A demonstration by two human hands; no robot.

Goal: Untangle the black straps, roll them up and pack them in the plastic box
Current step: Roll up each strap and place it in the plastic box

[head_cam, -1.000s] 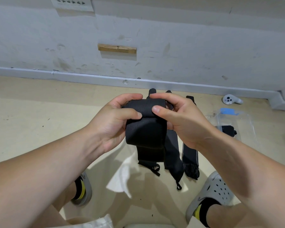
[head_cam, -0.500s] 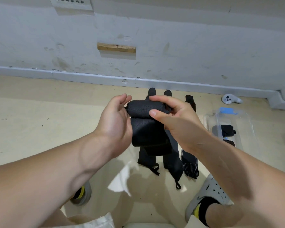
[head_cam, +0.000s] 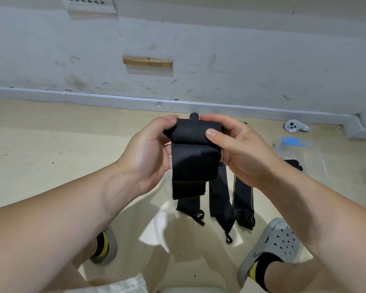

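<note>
Beige floor (head_cam: 51,155) by white wall (head_cam: 241,49). Wide black woven strap (head_cam: 195,132) held mid-air, part-rolled: roll axis runs L-R, loose tail hangs down twd person. Left hand (head_cam: 150,153) & right hand (head_cam: 241,151) pinch roll ends. Clear plastic box (head_cam: 313,153) on floor to right, nearer right hand.

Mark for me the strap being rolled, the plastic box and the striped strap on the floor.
rolled strap (head_cam: 195,132): head view, front of the rolled-up top part.
plastic box (head_cam: 313,154): head view, clear bare part on its right side.
striped strap (head_cam: 242,197): head view, middle of its length on the floor.
</note>
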